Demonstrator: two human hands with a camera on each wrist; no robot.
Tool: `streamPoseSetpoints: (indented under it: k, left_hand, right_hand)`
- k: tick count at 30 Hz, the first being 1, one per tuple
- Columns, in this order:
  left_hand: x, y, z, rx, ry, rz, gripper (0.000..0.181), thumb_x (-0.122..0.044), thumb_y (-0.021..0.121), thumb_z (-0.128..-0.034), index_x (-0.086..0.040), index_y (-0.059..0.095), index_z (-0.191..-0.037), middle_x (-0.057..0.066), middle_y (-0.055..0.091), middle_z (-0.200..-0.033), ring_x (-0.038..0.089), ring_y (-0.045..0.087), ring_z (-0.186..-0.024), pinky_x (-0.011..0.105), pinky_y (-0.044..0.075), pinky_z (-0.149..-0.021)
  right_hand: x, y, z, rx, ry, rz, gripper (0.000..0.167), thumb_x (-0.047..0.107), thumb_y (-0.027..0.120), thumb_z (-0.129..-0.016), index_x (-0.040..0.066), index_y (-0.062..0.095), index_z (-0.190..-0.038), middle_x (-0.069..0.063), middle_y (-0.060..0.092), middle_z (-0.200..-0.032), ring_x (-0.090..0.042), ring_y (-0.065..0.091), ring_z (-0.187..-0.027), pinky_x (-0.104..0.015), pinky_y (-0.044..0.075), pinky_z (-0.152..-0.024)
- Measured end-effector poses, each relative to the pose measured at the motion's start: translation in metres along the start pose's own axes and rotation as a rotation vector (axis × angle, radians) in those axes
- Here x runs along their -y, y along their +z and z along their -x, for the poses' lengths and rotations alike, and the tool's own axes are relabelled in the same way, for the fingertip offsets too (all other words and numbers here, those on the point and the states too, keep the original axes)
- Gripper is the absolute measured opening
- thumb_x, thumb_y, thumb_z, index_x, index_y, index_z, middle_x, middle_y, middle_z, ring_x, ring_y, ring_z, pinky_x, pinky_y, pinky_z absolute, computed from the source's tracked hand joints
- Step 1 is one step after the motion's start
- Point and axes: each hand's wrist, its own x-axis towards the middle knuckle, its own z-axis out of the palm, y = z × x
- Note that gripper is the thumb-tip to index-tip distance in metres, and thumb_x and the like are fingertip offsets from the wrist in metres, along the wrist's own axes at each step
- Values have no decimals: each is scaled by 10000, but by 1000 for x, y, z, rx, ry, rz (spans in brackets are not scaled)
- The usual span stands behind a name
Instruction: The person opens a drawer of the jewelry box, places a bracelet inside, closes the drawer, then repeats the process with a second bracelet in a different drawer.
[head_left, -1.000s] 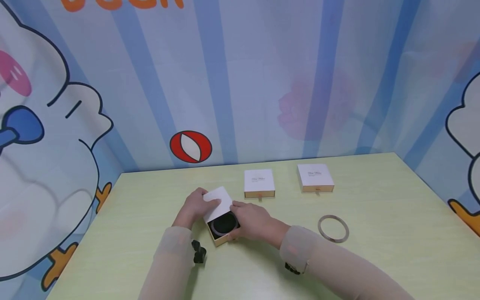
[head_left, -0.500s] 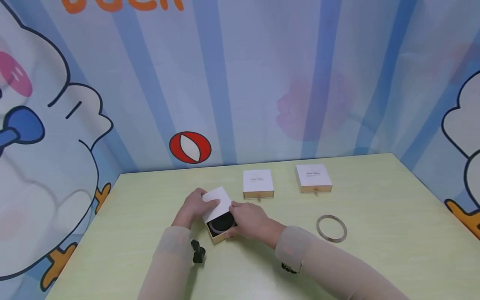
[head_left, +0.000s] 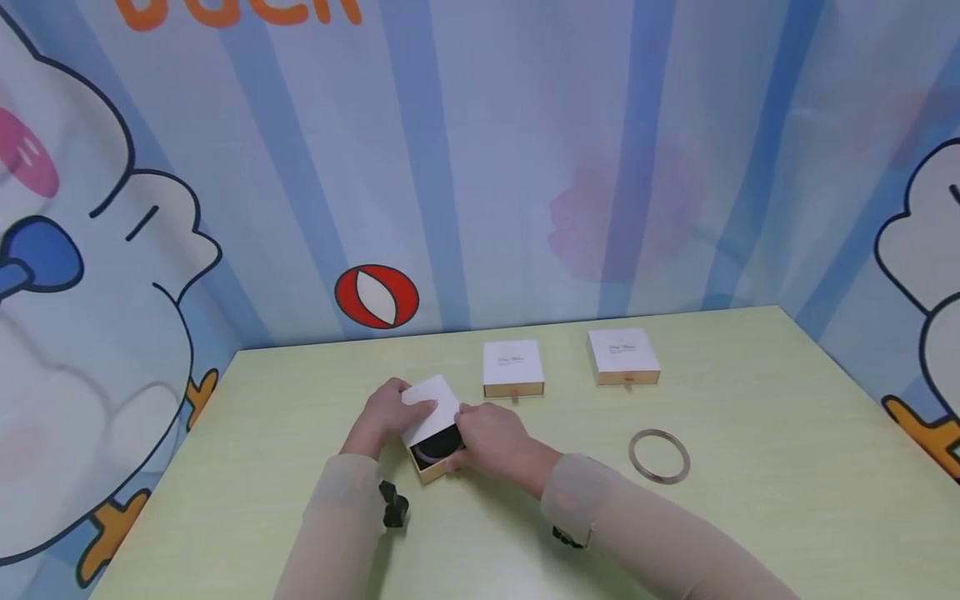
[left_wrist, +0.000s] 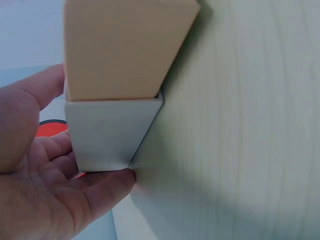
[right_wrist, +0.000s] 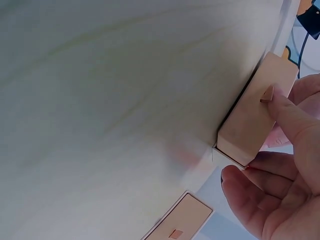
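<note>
A white sleeve (head_left: 433,400) with a tan drawer (head_left: 429,473) partly out of it makes a small jewelry box. My left hand (head_left: 386,417) grips the sleeve, thumb on its top; in the left wrist view the fingers reach under the sleeve's far end (left_wrist: 110,135). My right hand (head_left: 491,437) holds the box's right side. The right wrist view has its thumb pressed on the drawer front (right_wrist: 245,125), beside the ribbon pull tab (right_wrist: 268,94). Inside the drawer, a round bangle (head_left: 423,458) shows against black lining, partly covered by the sleeve.
Two shut white boxes, a middle box (head_left: 512,363) and a right box (head_left: 624,353), stand farther back on the pale table (head_left: 750,400). A loose translucent bangle (head_left: 664,479) lies right of my right hand. A printed curtain (head_left: 510,167) hangs behind the table.
The drawer has slid farther into the sleeve, so less black lining and less of the bangle show. Both hands keep their hold. The whole view has shifted slightly.
</note>
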Motion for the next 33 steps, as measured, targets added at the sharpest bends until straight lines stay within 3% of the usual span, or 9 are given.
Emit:
streamPoseSetpoints:
  k: [10, 21, 33]
  left_hand:
    - [0, 0, -1, 2, -7, 0, 573, -373, 634, -884, -29, 445, -1302, 171, 531, -1267, 297, 491, -1083, 436, 474, -938]
    - [0, 0, -1, 3, -10, 1, 583, -382, 633, -882, -38, 441, -1311, 168, 523, -1287, 297, 485, -1097, 447, 461, -958]
    - [0, 0, 1, -3, -14, 10, 595, -387, 641, -874, -37, 441, -1312, 168, 526, -1275, 295, 488, -1088, 440, 464, -947]
  right_hand:
    - [2, 4, -2, -60, 7, 32, 513, 565, 742, -705, 98, 676, -907, -20, 686, -1016, -165, 627, -754, -290, 513, -589]
    - [5, 3, -3, -95, 20, 48, 526, 552, 756, -692, 74, 696, -903, -21, 685, -889, -156, 620, -698, -284, 497, -559]
    - [8, 3, -9, -80, 24, 72, 467, 516, 744, -731, 67, 706, -852, -22, 672, -772, -114, 536, -595, -266, 482, -548]
